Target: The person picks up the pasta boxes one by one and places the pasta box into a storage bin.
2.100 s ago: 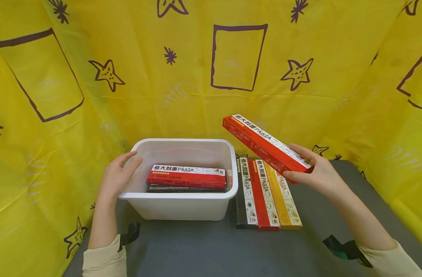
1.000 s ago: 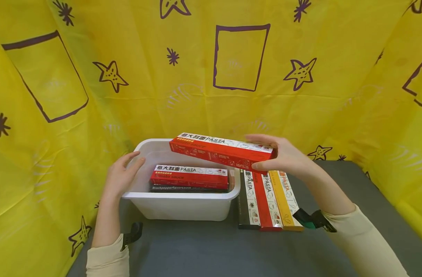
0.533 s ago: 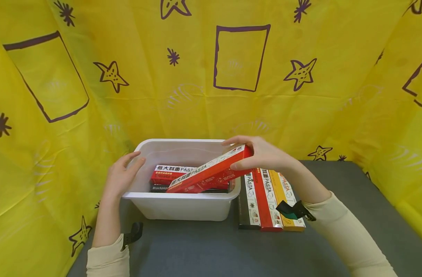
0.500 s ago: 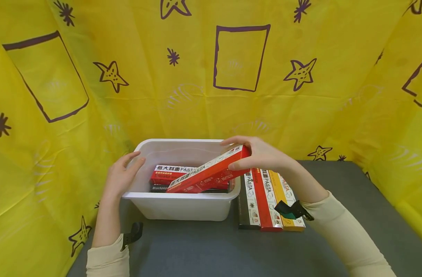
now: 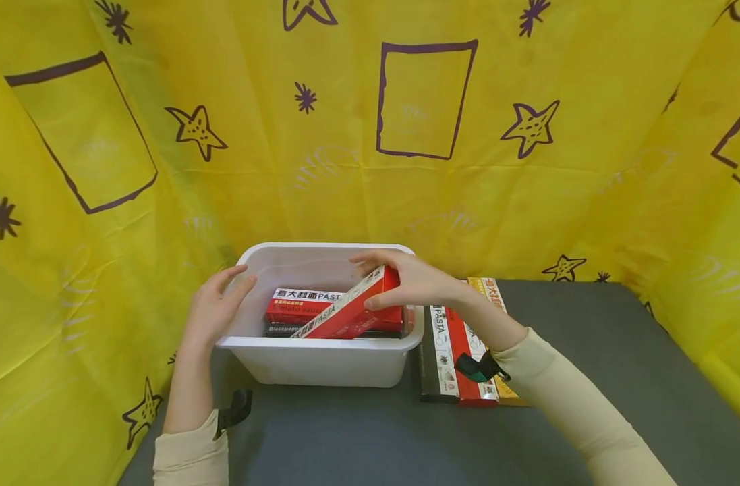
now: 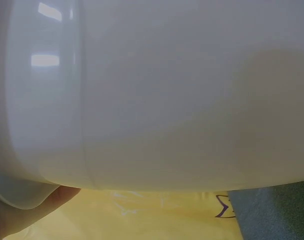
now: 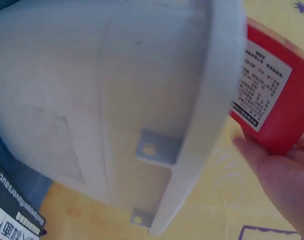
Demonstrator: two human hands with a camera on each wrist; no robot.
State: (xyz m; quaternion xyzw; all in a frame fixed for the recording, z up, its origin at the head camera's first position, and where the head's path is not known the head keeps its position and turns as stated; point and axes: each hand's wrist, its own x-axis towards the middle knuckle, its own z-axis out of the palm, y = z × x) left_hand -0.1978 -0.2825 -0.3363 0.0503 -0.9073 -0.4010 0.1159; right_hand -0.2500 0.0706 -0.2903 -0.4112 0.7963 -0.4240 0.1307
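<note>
Clock directions refer to the head view, with 12 o'clock pointing away from the person.

Critical relation (judged): the angle between the held red box (image 5: 354, 314) and the white tub (image 5: 321, 368). The held red box extends from the right hand (image 5: 409, 278) toward 8 o'clock, and its long axis runs from 2 to 8 o'clock. The long axis of the tub runs from 9 to 3 o'clock, as does that of the stowed red box (image 5: 299, 308). The two axes are therefore not aligned. The held red box is also tilted: the gripped end is raised, and the opposite end dips into the tub toward the near wall. The near rim hides that lower end; contact beneath it cannot be confirmed.

Right hand: the nearer hand, located at the 2 o'clock part of the tub opening. The thumb bears on the near side of the held red box and the fingers reach over its far side, pinching the raised end. The right forearm (image 5: 481, 314) enters from 4 o'clock and passes above the row of boxes (image 5: 430, 378) on the table (image 5: 321, 432).

Left hand (image 5: 214, 307): positioned at the 9 o'clock rim of the tub. Thumb and index finger are spread apart; whether the remaining fingers grip the rim cannot be determined. The left forearm (image 5: 187, 391) enters from between 6 and 7 o'clock.
</note>
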